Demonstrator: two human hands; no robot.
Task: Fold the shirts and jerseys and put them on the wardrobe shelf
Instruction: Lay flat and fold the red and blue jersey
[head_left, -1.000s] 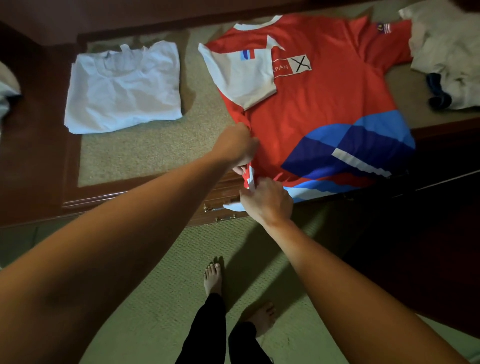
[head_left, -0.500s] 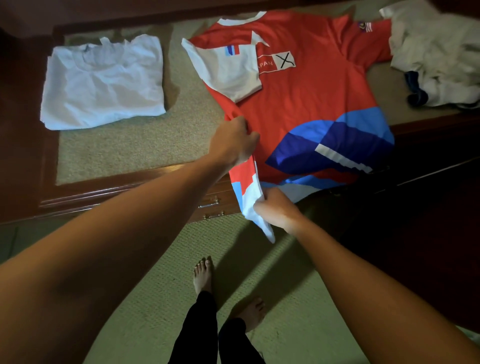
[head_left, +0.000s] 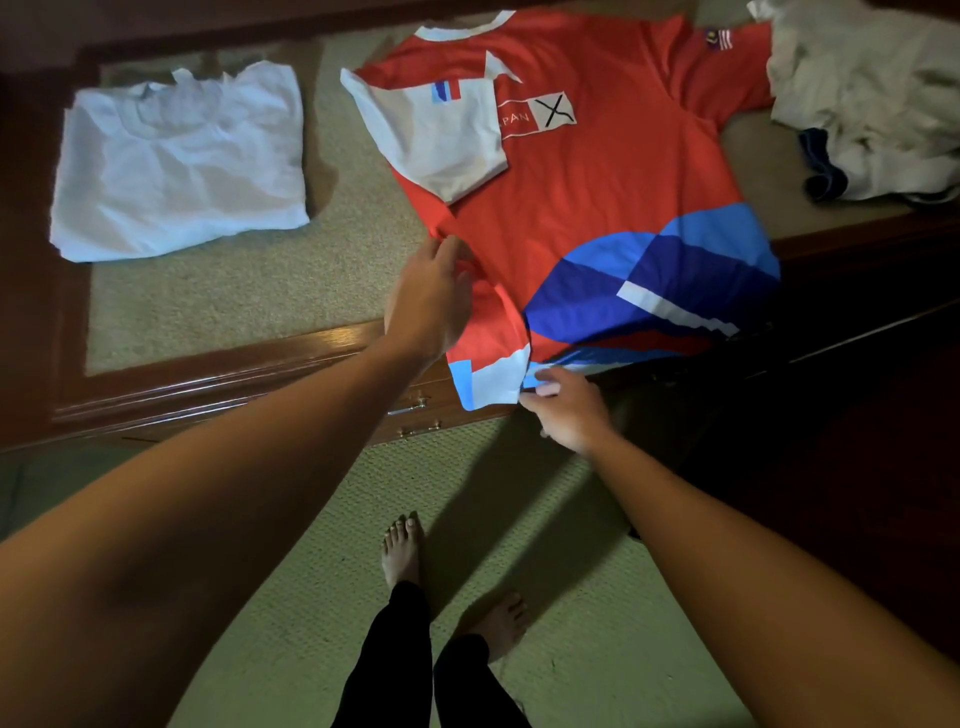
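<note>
A red jersey (head_left: 587, 187) with blue and white patches lies spread on a low wooden platform (head_left: 218, 364). Its white left sleeve is folded in over the chest, and its left side is folded inward. My left hand (head_left: 428, 296) rests flat on that folded left edge, fingers apart. My right hand (head_left: 569, 408) pinches the jersey's bottom hem where it hangs over the platform's front edge. A folded white shirt (head_left: 176, 161) lies on the platform to the left.
A crumpled heap of pale clothes (head_left: 872, 98) with a dark blue piece sits at the back right. The platform has drawer handles (head_left: 415, 410) in its front. My bare feet (head_left: 402, 551) stand on green carpet below. Dark floor lies to the right.
The jersey's left side, held up as a narrow strip before, now lies folded flat onto the body. My left hand moved from gripping it to resting on it; my right hand shifted right along the hem.
</note>
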